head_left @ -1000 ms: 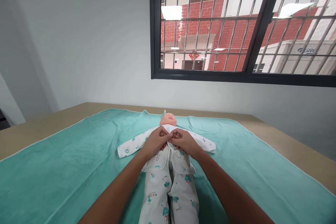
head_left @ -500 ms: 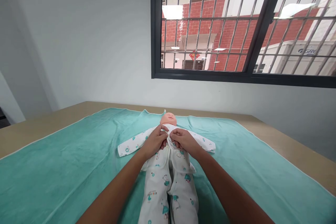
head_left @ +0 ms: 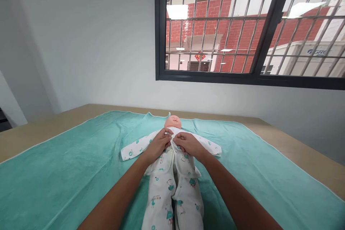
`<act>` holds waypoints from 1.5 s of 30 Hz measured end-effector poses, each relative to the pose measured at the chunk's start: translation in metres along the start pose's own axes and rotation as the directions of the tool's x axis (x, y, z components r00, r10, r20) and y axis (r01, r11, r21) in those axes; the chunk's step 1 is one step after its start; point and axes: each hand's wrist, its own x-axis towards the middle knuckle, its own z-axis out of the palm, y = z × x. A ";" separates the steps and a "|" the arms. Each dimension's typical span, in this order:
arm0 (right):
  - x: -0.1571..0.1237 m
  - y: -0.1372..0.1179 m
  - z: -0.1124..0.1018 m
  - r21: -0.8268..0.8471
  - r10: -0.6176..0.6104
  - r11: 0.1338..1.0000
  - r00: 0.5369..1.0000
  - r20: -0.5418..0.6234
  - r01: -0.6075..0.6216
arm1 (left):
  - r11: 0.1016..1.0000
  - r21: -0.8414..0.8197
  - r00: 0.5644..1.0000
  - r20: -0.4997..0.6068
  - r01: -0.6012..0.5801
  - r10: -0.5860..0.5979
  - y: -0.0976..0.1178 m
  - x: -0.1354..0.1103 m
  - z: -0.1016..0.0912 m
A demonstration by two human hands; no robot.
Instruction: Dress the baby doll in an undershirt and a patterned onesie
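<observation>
A baby doll (head_left: 173, 121) lies on its back on a teal towel (head_left: 81, 158), head away from me. It wears a white romper (head_left: 164, 187) printed with small teal figures, sleeves spread to both sides. My left hand (head_left: 158, 143) and my right hand (head_left: 188, 143) rest side by side on the doll's chest just below the chin. Both have fingers curled and pinched on the romper's front edges at the collar. Below my hands the front flaps lie partly apart.
The towel covers a tan table (head_left: 296, 147) that stands against a pale wall. A barred, dark-framed window (head_left: 242, 25) above shows a red brick building outside. Bare tabletop runs along the left and right edges of the towel.
Both hands have crept slightly up the doll's chest toward the collar and stay pinched on the romper's front. The doll has not moved.
</observation>
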 end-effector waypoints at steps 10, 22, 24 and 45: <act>0.000 -0.002 0.008 0.088 0.100 0.992 0.988 -0.122 -0.089 | 0.998 0.051 0.999 0.012 -0.038 0.037 -0.001 -0.001 0.000; 0.001 0.004 0.007 0.188 0.081 0.981 0.988 -0.130 -0.055 | 0.999 0.037 0.999 -0.021 -0.027 0.028 -0.003 0.002 -0.002; 0.002 0.005 0.007 0.202 0.079 0.978 0.988 -0.134 -0.051 | 0.993 0.118 0.997 -0.082 -0.004 0.013 -0.004 0.003 -0.003; -0.001 0.007 0.007 0.223 0.035 0.975 0.993 -0.111 -0.010 | 0.981 0.172 0.995 -0.051 0.092 -0.084 0.000 0.004 -0.006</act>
